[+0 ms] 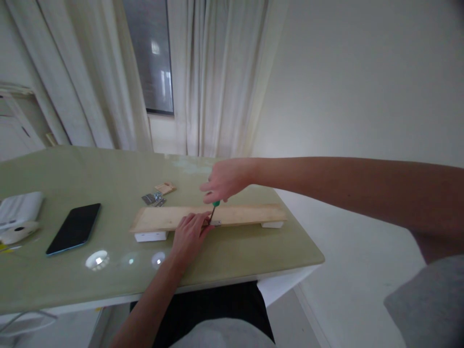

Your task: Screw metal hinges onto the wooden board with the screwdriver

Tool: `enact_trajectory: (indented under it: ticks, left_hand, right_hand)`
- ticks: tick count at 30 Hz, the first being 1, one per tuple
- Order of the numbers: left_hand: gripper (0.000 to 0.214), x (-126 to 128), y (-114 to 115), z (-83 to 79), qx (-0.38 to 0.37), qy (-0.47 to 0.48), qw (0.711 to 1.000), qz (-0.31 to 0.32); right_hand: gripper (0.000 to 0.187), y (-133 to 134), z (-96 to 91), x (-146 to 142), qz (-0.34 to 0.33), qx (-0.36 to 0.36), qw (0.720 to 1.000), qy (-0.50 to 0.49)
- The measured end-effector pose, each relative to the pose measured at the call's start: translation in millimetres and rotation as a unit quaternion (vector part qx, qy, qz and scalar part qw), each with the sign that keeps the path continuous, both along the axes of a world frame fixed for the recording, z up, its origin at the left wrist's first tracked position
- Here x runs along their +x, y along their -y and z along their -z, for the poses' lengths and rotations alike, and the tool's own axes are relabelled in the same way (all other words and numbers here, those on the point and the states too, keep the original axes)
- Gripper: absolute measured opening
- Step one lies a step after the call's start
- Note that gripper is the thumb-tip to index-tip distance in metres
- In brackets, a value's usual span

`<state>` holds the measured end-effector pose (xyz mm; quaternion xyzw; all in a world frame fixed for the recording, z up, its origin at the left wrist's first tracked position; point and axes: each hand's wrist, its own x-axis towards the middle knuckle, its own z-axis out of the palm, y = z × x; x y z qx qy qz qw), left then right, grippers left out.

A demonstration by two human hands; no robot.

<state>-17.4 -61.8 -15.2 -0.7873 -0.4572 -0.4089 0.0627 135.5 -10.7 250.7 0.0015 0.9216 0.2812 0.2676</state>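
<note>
A long pale wooden board [250, 212] lies raised off the table on two white blocks. At the middle of its near edge sits a small metal plate [217, 223], partly covered by fingers. My left hand [190, 232] rests on the board there, its fingertips pinched at the plate beside the screwdriver's tip. My right hand [226, 179] is closed around the green handle of a screwdriver [213, 212] from above. The shaft points down and slightly left to the plate; most of the handle is hidden in the hand. Any screw under the tip is hidden.
Behind the board lie several small metal pieces and screws [154, 199] and small wooden pieces [165, 187]. A black-screened tablet [74, 228] and white objects [20, 210] are at the left of the glossy green table [116, 179]. A wall [362, 96] stands to the right.
</note>
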Motion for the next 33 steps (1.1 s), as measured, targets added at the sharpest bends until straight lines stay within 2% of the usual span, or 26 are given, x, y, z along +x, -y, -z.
enact_trajectory:
  ticks: [1,2,4,6,7,8,9,11,12,13,14,15,17,19,20,21,22,23,25,26,27,28,29,30,32,33]
  left_hand:
    - [0.031,0,0,0.0,-0.001,0.0,1.0,0.001]
    - [0.031,0,0,-0.1,-0.001,0.0,1.0,0.001]
    - [0.031,0,0,-0.4,0.0,-0.002,1.0,0.002]
    - [0.032,0,0,-0.5,0.004,-0.002,1.0,0.001]
    - [0.032,0,0,-0.4,0.005,-0.002,1.0,0.001]
    - [0.032,0,0,-0.2,0.006,-0.003,1.0,0.001]
    - [0.031,0,0,0.1,0.006,-0.003,1.0,0.0]
    - [0.031,0,-1,0.5,0.003,-0.003,1.0,-0.001]
    - [0.031,0,-1,0.5,0.001,-0.003,1.0,-0.001]
    - [0.031,0,-1,0.3,-0.002,-0.002,1.0,-0.002]
    - [0.032,0,-1,-0.1,-0.005,-0.001,1.0,-0.002]
    - [0.032,0,0,-0.7,-0.008,-0.001,1.0,-0.001]
    - [0.031,0,0,-2.2,-0.015,-0.001,1.0,0.001]
    - [0.03,1,1,-3.4,-0.019,-0.002,1.0,0.002]
    - [0.03,1,1,-3.8,-0.019,-0.003,1.0,0.002]
    - [0.029,1,2,-3.8,-0.018,-0.003,1.0,0.003]
    - [0.029,1,2,-3.6,-0.014,-0.002,1.0,0.004]
    - [0.029,0,1,-3.2,-0.01,-0.001,1.0,0.005]
    - [0.029,0,1,-2.1,-0.001,0.0,1.0,0.009]
    - [0.029,0,0,-1.6,0.001,0.001,1.0,0.009]
    - [0.03,0,0,-1.3,0.003,0.002,1.0,0.009]
    - [0.03,0,0,-1.1,0.004,0.003,1.0,0.007]
    - [0.03,0,0,-1.2,0.004,0.004,1.0,0.005]
    - [0.03,0,0,-1.5,0.004,0.004,1.0,0.004]
    - [0.03,0,0,-2.2,0.002,0.002,1.0,0.006]
    - [0.03,0,0,-2.5,0.002,0.0,1.0,0.008]
  right_hand:
    - [0.026,1,0.5,1,-0.03,-0.005,1.0,0.007]
    - [0.022,2,1.9,0,-0.019,-0.005,1.0,0.0]
    - [0.03,4,6.1,-3,0.104,0.003,0.994,-0.047]
    - [0.042,3,9.1,-8,0.245,0.004,0.966,-0.078]
    - [0.044,2,9.2,-9,0.277,0.002,0.958,-0.079]
    - [0.043,1,8.2,-9,0.27,0.0,0.96,-0.069]
    - [0.039,0,6.4,-8,0.227,0.0,0.972,-0.053]
    - [0.027,-2,1.7,-3,0.074,-0.004,0.997,-0.019]
    - [0.021,-2,-0.4,-1,-0.003,-0.012,1.0,-0.005]
    - [0.02,-1,-1.9,1,-0.057,-0.021,0.998,0.006]
    - [0.023,1,-2.7,1,-0.071,-0.027,0.997,0.007]
    - [0.024,3,-2.7,0,-0.039,-0.028,0.999,-0.001]
    - [0.027,8,-0.8,-6,0.128,-0.029,0.991,-0.021]
    - [0.04,9,2.1,-12,0.305,-0.04,0.951,-0.032]
    - [0.044,8,3.3,-13,0.351,-0.045,0.935,-0.038]
    - [0.045,6,4.2,-13,0.355,-0.045,0.933,-0.046]
    - [0.043,4,4.7,-11,0.32,-0.04,0.945,-0.053]
    - [0.04,1,4.8,-8,0.253,-0.033,0.965,-0.056]
    - [0.028,-4,4.5,-1,0.082,-0.026,0.996,-0.039]
    - [0.021,-4,4.3,1,0.011,-0.03,0.999,-0.023]
    - [0.019,-3,4.3,2,-0.025,-0.035,0.999,-0.01]
    - [0.021,-1,4.5,1,-0.017,-0.039,0.999,-0.007]
    - [0.021,3,5.0,-3,0.041,-0.044,0.998,-0.011]
    - [0.021,6,5.6,-7,0.128,-0.051,0.99,-0.013]
    - [0.027,12,6.3,-15,0.304,-0.067,0.95,-0.003]
    - [0.031,13,6.2,-18,0.358,-0.072,0.931,0.003]
